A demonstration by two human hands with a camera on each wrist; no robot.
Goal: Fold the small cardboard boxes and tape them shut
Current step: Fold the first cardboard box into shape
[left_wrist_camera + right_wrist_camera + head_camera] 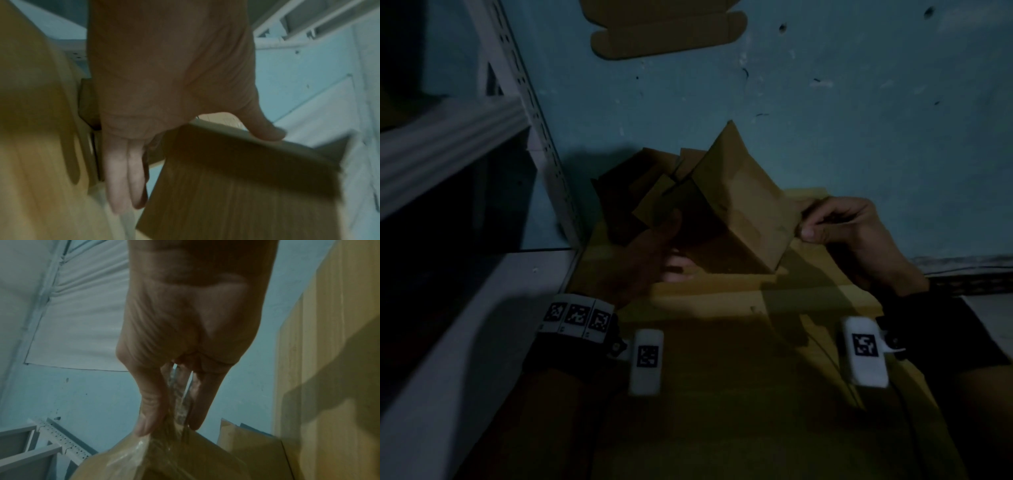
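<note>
A dim scene. The left hand [650, 246] gripped one half-folded box [726, 205], held tilted above a cardboard sheet [722, 342]. The right hand [849, 233] pinched clear tape [131, 456] at its corner. The tape likely needed pulling taut, then pressing flat. One flat blank [667, 34] lay beyond.

Your left hand [650, 246] sits left of the small half-folded brown cardboard box [726, 205], your right hand [849, 233] at its right edge. Box is above the large flat cardboard sheet [722, 342]. Grey slotted metal shelf frame [527, 113] stands left; flat unfolded cardboard blank [667, 34] lies beyond the box.
</note>
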